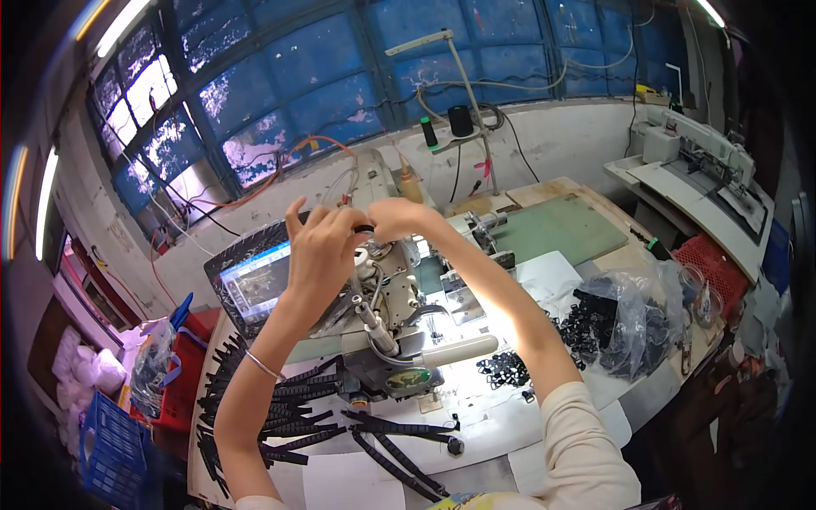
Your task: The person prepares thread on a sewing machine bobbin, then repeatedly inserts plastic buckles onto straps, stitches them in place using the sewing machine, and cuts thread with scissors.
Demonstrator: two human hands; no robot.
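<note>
Presently, small black piece (365, 228): between my hands; steady fingertips and an unblocked view should serve best, I judge.
Left hand (321, 246): fingers narrowed, apparently pinching it.
Right hand (396, 219): just beside it, wrist bent, fingertips hidden; I cannot tell its closure.
Sewing machine (396, 294): beneath my grip.

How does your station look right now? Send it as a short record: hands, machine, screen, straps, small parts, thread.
left hand: raised over the machine, fingers at a small black item; grip unclear
right hand: raised beside the left, curled; grip unclear
sewing machine: on the table, below the hands
screen: lit, partly behind the left arm
black straps: spread left of and in front of the machine
small black parts: loose piles, right side
thread spool: black, on the stand behind
</note>
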